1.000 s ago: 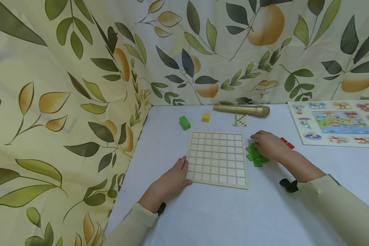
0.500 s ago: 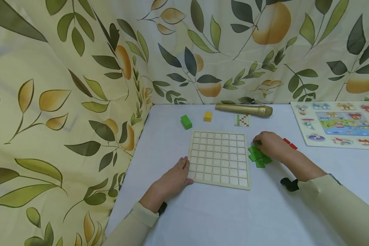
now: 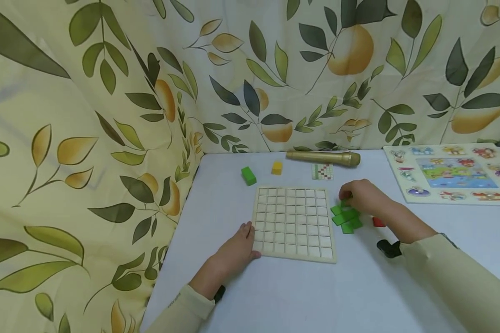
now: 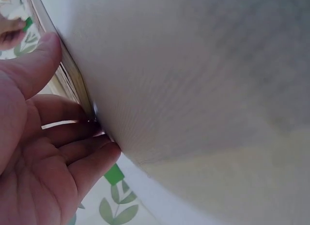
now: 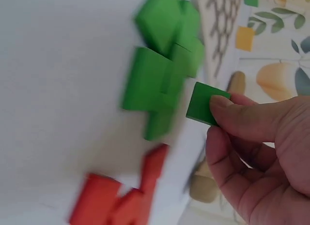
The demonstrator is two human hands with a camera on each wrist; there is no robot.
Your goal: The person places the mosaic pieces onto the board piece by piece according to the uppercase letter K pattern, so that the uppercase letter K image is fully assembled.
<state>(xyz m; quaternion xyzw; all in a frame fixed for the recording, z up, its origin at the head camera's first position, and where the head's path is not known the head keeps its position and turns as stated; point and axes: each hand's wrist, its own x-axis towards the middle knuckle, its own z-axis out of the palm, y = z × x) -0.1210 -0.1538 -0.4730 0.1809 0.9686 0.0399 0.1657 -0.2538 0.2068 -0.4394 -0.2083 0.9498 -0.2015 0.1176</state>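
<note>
My left hand (image 3: 235, 249) rests at the near left corner of a pale wooden grid board (image 3: 293, 224). Its fingers lie fairly straight along the left edge and the thumb touches the front edge. In the left wrist view, thumb and fingertips press against the board's side (image 4: 72, 80). Between thumb and fingers, my right hand (image 3: 364, 196) pinches a flat green square tile (image 5: 201, 104). It is over the back of a loose pile of green tiles (image 3: 347, 216), right of the board. Several red tiles (image 5: 97, 198) lie near that pile, partly hidden by the right forearm in the head view.
Behind the board are a green block (image 3: 248, 176), a yellow block (image 3: 277, 168), a small pattern card (image 3: 322, 171) and a gold microphone (image 3: 322, 157). A picture puzzle board (image 3: 408, 185) lies at the right. Leaf-patterned cloth (image 3: 233, 69) bounds the back and left.
The head view has shifted, so the table sits lower in it. Relative to the pile, my right hand has moved up and back. The left hand stays at the board.
</note>
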